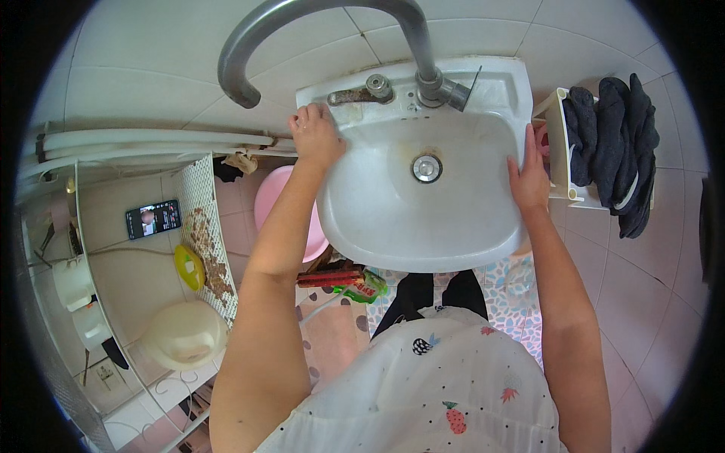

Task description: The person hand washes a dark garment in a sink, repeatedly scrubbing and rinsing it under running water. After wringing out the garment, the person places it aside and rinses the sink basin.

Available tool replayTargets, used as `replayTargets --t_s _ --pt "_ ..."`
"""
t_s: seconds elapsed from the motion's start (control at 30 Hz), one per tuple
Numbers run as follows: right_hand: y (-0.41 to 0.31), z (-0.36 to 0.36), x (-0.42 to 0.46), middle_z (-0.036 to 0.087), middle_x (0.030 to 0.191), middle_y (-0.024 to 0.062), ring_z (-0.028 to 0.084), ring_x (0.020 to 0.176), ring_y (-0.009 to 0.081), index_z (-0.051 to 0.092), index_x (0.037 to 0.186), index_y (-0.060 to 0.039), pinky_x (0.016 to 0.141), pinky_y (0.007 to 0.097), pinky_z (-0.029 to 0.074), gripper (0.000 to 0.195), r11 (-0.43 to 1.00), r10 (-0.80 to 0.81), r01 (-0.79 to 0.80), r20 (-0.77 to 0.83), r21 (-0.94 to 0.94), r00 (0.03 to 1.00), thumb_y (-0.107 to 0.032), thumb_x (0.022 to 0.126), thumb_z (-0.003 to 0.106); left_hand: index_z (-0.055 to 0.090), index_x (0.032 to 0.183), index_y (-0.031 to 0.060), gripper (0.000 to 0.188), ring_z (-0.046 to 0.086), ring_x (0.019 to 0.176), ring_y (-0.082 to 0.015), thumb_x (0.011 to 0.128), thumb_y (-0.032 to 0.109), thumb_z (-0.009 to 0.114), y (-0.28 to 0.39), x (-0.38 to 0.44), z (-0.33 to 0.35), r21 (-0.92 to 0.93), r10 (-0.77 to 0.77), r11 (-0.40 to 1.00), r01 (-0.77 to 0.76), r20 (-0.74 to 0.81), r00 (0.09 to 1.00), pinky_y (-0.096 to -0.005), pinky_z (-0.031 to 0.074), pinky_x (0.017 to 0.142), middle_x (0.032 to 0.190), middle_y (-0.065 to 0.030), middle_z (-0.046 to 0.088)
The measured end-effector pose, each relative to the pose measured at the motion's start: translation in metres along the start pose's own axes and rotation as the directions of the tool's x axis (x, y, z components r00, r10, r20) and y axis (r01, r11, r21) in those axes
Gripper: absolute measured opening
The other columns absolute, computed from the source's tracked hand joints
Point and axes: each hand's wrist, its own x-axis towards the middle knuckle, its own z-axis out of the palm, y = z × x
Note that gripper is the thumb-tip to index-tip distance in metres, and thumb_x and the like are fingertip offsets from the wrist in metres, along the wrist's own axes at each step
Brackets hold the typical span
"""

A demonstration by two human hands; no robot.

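Observation:
A white ceramic washbasin is in front of me, with a round metal drain plug at the bottom of its bowl. My left hand holds the basin's left rim near the back corner, its fingers curled. On the opposite side, my right hand grips the right rim, thumb inside and fingers along the outer edge. A metal gooseneck faucet rises from the back ledge, and its spout end hangs left of the basin. Beside its base, a worn tap with a lever handle sits near my left hand.
Dark cloths drape over a cream plastic rack at the right. At the left, a white mesh shelf stands near a phone with a lit screen. A pink basin and a green packet lie lower down.

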Motion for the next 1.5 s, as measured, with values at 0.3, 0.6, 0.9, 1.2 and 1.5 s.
replayTargets --t_s 0.3,0.6,0.9,1.2,1.5 --pt "0.001 0.001 0.000 0.050 0.133 0.0171 0.062 0.102 0.0384 0.015 0.152 -0.0262 0.085 0.0461 0.052 0.081 0.999 -0.039 0.039 -0.046 -0.014 0.998 -0.022 0.087 0.062 0.066 0.111 0.0193 0.028 0.049 0.103 -0.0265 0.088 0.017 0.051 -0.023 0.006 0.015 0.047 -0.033 0.998 0.039 -0.116 0.993 -0.0465 0.035 0.091 0.103 -0.0091 0.053" --pt "-0.001 -0.002 0.001 0.050 0.133 0.0182 0.060 0.106 0.0388 0.015 0.152 -0.0258 0.085 0.0455 0.052 0.082 0.999 0.020 -0.020 0.013 0.027 1.000 -0.021 0.086 0.062 0.066 0.111 0.0217 0.029 0.050 0.101 -0.0265 0.088 0.017 0.051 -0.027 0.003 0.022 0.019 -0.017 1.000 0.020 -0.142 0.990 -0.0443 0.037 0.088 0.100 -0.0084 0.054" --pt "0.003 0.000 0.000 0.049 0.135 0.0200 0.059 0.109 0.0394 0.015 0.152 -0.0270 0.085 0.0461 0.052 0.082 0.999 0.024 -0.024 0.006 0.033 1.000 -0.019 0.086 0.062 0.066 0.112 0.0121 0.029 0.050 0.111 -0.0276 0.085 0.017 0.058 -0.012 -0.014 0.004 -0.291 -0.049 0.955 0.061 0.048 0.998 -0.0476 0.036 0.095 0.111 -0.0113 0.056" --pt "0.000 -0.001 0.001 0.050 0.136 0.0192 0.054 0.117 0.0412 0.019 0.152 -0.0271 0.096 0.0465 0.045 0.079 0.997 0.057 -0.058 0.008 0.050 0.998 -0.018 0.087 0.063 0.060 0.119 -0.0011 0.039 0.047 0.123 -0.0355 0.087 0.022 0.060 0.082 -0.049 0.008 -0.694 0.059 0.714 -0.093 -0.073 0.996 -0.0461 0.033 0.107 0.133 -0.0206 0.050" --pt "-0.003 -0.003 0.002 0.049 0.136 0.0213 0.058 0.112 0.0382 0.014 0.153 -0.0271 0.089 0.0454 0.050 0.083 0.997 0.073 -0.074 0.069 0.011 0.995 -0.022 0.085 0.063 0.064 0.113 -0.0020 0.029 0.064 0.102 -0.0313 0.092 0.015 0.055 0.093 -0.025 0.028 -0.540 -0.227 0.842 0.018 -0.322 0.919 -0.0385 0.050 0.086 0.112 -0.0201 0.065"
